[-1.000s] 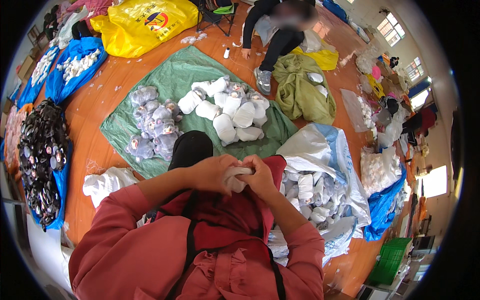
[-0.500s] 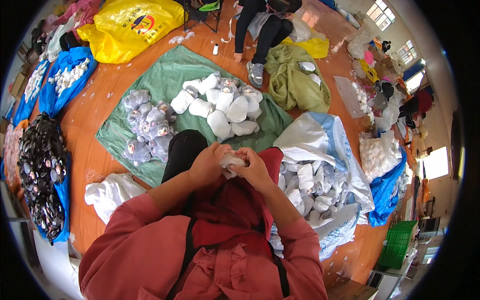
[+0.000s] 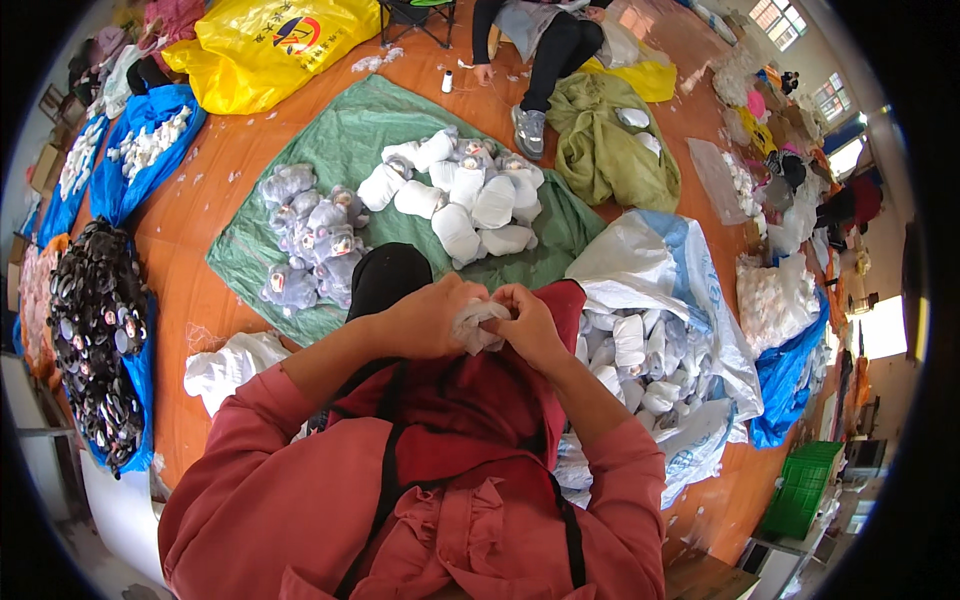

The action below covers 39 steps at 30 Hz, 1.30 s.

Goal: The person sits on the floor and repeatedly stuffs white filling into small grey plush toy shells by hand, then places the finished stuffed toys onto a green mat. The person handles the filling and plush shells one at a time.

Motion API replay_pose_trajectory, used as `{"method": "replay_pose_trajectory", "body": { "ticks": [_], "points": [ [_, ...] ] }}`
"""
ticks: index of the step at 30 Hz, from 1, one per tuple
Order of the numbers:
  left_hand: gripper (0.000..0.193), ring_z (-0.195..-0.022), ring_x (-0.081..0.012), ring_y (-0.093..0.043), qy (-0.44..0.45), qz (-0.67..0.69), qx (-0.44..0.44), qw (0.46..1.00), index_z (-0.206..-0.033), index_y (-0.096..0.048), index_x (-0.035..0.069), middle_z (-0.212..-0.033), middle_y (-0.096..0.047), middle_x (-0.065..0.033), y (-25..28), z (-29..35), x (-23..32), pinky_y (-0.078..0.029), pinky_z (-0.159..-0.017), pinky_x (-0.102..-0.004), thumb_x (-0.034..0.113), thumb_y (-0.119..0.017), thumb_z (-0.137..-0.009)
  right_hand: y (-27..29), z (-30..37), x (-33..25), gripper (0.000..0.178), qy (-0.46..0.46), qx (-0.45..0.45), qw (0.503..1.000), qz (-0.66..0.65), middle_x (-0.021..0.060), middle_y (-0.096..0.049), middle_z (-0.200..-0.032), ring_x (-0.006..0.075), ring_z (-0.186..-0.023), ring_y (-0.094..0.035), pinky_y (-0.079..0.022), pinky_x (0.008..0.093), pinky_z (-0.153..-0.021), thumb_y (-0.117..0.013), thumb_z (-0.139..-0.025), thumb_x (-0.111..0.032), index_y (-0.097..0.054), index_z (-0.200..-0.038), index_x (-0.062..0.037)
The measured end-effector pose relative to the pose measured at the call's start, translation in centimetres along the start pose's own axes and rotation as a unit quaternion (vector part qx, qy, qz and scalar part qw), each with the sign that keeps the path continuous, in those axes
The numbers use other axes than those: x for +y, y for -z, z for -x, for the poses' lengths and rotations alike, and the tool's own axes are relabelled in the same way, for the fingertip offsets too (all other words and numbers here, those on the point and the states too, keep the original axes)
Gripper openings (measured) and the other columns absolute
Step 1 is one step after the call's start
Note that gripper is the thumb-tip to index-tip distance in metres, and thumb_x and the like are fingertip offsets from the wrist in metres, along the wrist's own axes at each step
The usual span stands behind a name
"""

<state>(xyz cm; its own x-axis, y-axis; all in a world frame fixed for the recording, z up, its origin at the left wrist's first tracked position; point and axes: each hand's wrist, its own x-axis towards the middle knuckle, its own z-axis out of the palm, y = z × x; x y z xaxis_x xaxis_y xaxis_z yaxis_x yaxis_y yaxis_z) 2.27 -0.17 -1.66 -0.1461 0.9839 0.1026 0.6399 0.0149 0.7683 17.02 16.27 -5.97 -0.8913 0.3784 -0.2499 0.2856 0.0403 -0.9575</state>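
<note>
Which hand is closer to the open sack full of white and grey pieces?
Right. The right hand is just left of the sack; the left hand is farther left.

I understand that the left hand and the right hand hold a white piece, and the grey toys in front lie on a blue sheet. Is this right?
Not quite: the head view shows that the sheet under the grey toys is green, not blue. The left hand and the right hand do hold a white piece.

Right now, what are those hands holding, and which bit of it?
A small, crumpled whitish piece, maybe cloth. The left hand holds its left side; the right hand pinches its right side. Its full shape is hidden.
</note>
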Motion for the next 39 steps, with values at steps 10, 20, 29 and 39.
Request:
{"method": "replay_pose_trajectory", "body": {
  "ticks": [10, 20, 29, 39],
  "points": [
    [0.052, -0.089, -0.0396, -0.056, 0.041, -0.126, 0.183, 0.974, -0.114, -0.052, 0.007, -0.099, -0.053, -0.0192, -4.3, -1.5, -2.8, -0.047, -0.076, -0.0459, 0.011, -0.076, -0.068, -1.4, -2.0, -0.7, 0.031, 0.048, 0.139, 0.973, 0.176, 0.0133, -0.062, -0.086, 0.028, -0.077, -0.062, -0.05, 0.0372, -0.071, -0.071, -0.075, -0.009, -0.052, -0.1, -0.0047],
    [0.032, -0.082, -0.0381, -0.057, 0.012, -0.123, 0.218, 0.968, -0.092, -0.055, 0.005, -0.088, -0.055, -0.0158, -2.8, -2.5, -5.4, -0.047, -0.07, -0.0455, 0.004, -0.073, -0.065, -4.6, -1.1, 0.6, 0.037, 0.118, 0.218, 0.96, 0.127, 0.0139, -0.059, -0.09, 0.0324, -0.082, -0.058, -0.049, 0.0384, -0.075, -0.07, -0.07, -0.009, -0.051, -0.102, -0.005],
    [0.036, -0.084, -0.0369, -0.057, 0.067, -0.064, 0.19, 0.977, -0.092, -0.053, 0.005, -0.087, -0.056, -0.0149, -0.3, -2.0, -2.3, -0.047, -0.072, -0.043, 0.007, -0.075, -0.064, -1.6, -1.5, 0.4, 0.051, 0.275, 0.143, 0.926, 0.213, 0.018, -0.053, -0.108, 0.0376, -0.105, -0.053, -0.046, 0.0412, -0.09, -0.077, -0.07, -0.024, -0.053, -0.108, -0.0012],
    [0.027, -0.075, -0.0363, -0.055, 0.043, -0.136, 0.28, 0.949, -0.088, -0.049, 0.005, -0.082, -0.055, -0.0145, -2.9, -3.5, -6.6, -0.044, -0.066, -0.0424, 0.004, -0.068, -0.069, -3.2, -1.2, 1.3, 0.046, 0.153, 0.052, 0.968, 0.194, 0.0225, -0.059, -0.098, 0.0392, -0.091, -0.059, -0.047, 0.0463, -0.077, -0.07, -0.077, -0.034, -0.053, -0.103, -0.0004]
  ]
}}
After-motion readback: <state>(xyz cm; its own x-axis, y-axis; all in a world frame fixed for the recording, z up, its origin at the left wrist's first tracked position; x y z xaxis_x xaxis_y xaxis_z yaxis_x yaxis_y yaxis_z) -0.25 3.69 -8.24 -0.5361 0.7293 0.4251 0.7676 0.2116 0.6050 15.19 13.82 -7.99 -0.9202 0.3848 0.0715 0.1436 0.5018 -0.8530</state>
